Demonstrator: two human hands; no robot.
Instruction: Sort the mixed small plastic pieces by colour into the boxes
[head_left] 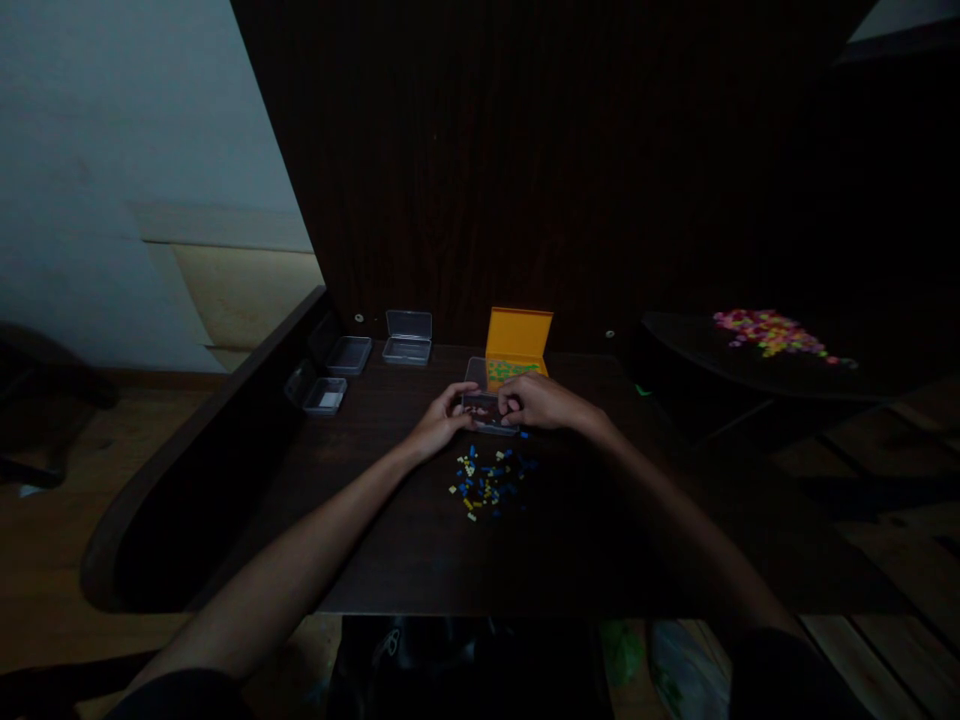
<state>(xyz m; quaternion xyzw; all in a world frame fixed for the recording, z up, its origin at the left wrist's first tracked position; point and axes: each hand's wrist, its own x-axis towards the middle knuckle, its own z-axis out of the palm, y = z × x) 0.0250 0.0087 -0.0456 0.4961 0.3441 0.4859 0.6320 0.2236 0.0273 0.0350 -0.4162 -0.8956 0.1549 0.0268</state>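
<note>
Dimness is obscuring the pieces (481,411) inside the open clear box (491,430), which is sitting between loose bricks (489,488) and a yellow case (520,333) holding green pieces (513,370). The left hand (441,422) is closing thumb and fingers on the box's left edge; the right hand (546,401) is curling its fingers over the right side (whether they're pinching anything, I cannot tell).

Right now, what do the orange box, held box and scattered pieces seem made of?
Orange box: probably opaque plastic, evenly coloured, fairly matte. Held box: likely clear, smooth plastic; its lid is see-through. Scattered pieces: perhaps plastic, solidly coloured; finish too dim to tell.
</note>
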